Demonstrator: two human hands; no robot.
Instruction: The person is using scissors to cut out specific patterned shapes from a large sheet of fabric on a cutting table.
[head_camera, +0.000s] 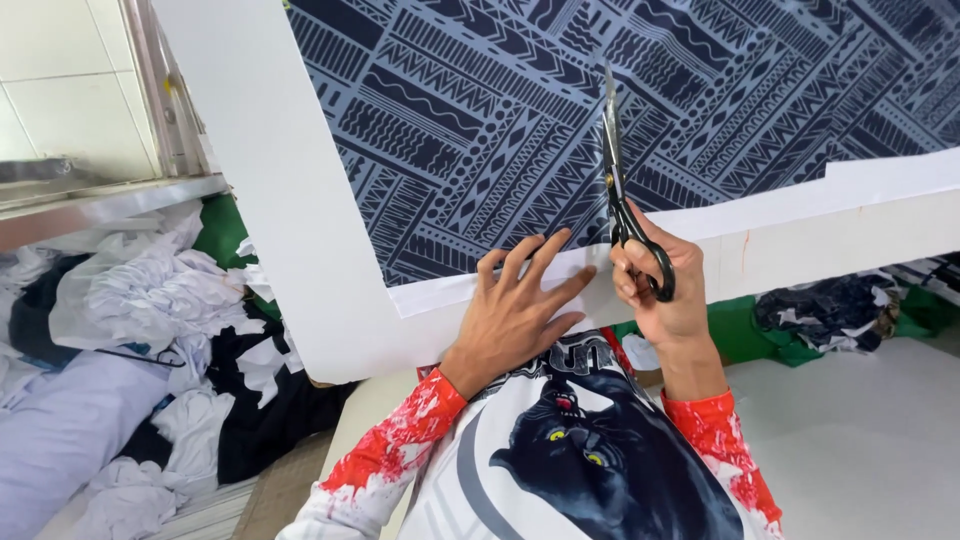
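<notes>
Patterned navy fabric lies mostly uncut as the right hand grips black scissors, blades barely past the near edge, left hand pressing flat beside them.

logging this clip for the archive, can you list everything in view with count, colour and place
patterned cloth: one, dark navy with pale grey geometric print, spread over the table top
paper: one white sheet, under the cloth, its edge showing along the near side
table: one, white, fills the upper middle
scissors: one pair, black handles, silver blades, over the cloth edge
cloth scraps: a heap, white, black and green, lower left
green cloth: some, below the table on the right
left hand: flat on the paper edge, fingers spread
right hand: holds the scissors by the handles
</notes>
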